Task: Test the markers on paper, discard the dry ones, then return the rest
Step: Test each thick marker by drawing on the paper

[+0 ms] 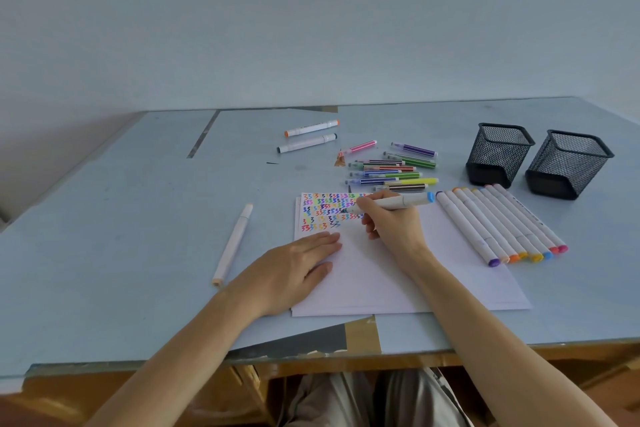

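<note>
My right hand grips a white marker with a blue end cap, its tip touching the white paper among rows of coloured squiggles. My left hand lies flat on the paper's left part, fingers straight. Several white markers with coloured caps lie in a row right of the paper. Several thin striped pens are scattered beyond the paper. One pale marker lies alone to the left.
Two black mesh pen holders stand at the back right. Two more white markers, one orange-capped and one dark-capped, lie at the back. The blue table's front edge is close to my body.
</note>
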